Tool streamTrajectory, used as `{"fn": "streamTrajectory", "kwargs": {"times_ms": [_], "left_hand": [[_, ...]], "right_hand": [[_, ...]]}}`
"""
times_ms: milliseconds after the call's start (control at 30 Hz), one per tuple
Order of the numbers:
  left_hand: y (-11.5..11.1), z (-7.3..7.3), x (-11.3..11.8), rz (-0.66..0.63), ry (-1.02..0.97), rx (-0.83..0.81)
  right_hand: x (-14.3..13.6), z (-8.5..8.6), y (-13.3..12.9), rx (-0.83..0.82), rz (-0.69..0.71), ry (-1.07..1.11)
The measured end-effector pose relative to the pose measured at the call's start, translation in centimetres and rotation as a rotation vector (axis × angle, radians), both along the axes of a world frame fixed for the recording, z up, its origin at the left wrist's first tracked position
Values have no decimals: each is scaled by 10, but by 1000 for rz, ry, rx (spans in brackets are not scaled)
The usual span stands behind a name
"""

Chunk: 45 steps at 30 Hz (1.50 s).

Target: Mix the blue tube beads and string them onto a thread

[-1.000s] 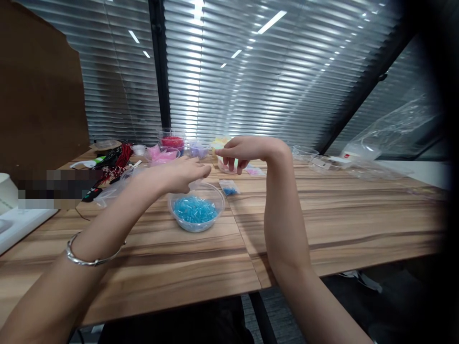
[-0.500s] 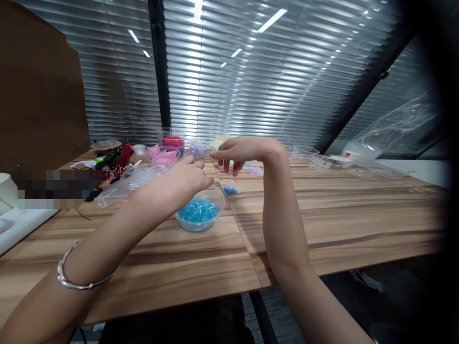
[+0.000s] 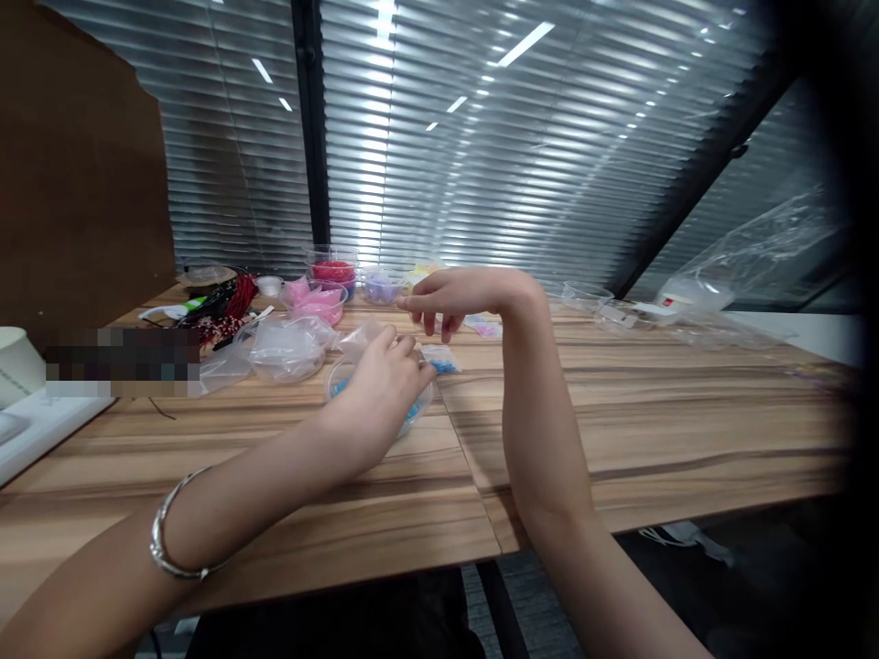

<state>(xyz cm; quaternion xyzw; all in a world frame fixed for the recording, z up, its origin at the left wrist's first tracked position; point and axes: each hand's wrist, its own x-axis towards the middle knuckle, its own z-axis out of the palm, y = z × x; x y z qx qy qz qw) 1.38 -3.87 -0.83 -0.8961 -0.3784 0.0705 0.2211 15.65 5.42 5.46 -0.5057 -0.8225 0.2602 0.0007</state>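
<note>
My left hand (image 3: 385, 384) is over the clear round bowl (image 3: 328, 392) of blue bead-like pieces (image 3: 413, 412), hiding most of it. Its fingers are curled, and a small clear plastic bag (image 3: 359, 338) shows at their far side, apparently pinched by them. My right hand (image 3: 457, 300) hangs in the air behind and to the right of the bowl, wrist bent, fingers loose and apart, with nothing visible in them. Below it on the table lies a small bag with blue pieces (image 3: 443, 360).
Tubs of pink (image 3: 316, 302), red (image 3: 333, 272) and purple (image 3: 382, 286) pieces stand at the back. Crumpled clear bags (image 3: 287, 348) lie to the left. Clear containers (image 3: 583, 295) stand back right, and a paper cup (image 3: 19, 366) is far left.
My left hand has moved toward me and slightly right, now covering much of the bowl. The small clear bag has come into view at its fingers. My right hand has hardly moved.
</note>
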Motion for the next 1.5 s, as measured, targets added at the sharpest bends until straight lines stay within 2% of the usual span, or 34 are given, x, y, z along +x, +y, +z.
{"fn": "streamTrajectory", "kwargs": {"times_ms": [133, 267, 433, 600, 733, 800, 900, 967, 1033, 1100, 1200, 1333, 1400, 1500], "left_hand": [[26, -4, -10, 37, -99, -55], [43, 8, -34, -71, -182, -278], [59, 22, -61, -128, -329, -409], [78, 18, -70, -133, -446, -404], [91, 10, -73, -108, -517, -262], [90, 11, -73, -97, -525, -272], [81, 15, -68, -89, -463, -449], [75, 14, -62, -93, -347, -609], [71, 8, -56, -76, -204, -722], [71, -1, -49, -13, -87, -766], [77, -18, -42, 27, -9, -770], [86, -32, -37, -27, -32, -744], [88, -33, -38, -62, -85, -702], [88, -25, -42, -144, -187, -637]], "right_hand": [[2, 0, 1, -5, 1, 7], [4, -1, 3, -16, 14, 37], [1, -1, 2, -22, 58, 47], [0, 0, 1, -27, 54, 15], [3, -1, 3, -30, 31, 15], [4, -1, 2, -25, 32, 14], [2, -1, 1, -10, 36, 4], [0, -1, 0, -10, 39, -10], [-2, -2, 0, -17, 46, -17], [-3, -2, 0, -23, 53, -22], [-5, -2, 0, -28, 51, -37], [-8, -1, -3, -29, 49, -55], [-8, 0, -4, -26, 53, -56], [-6, 0, -3, -24, 62, -48]]}}
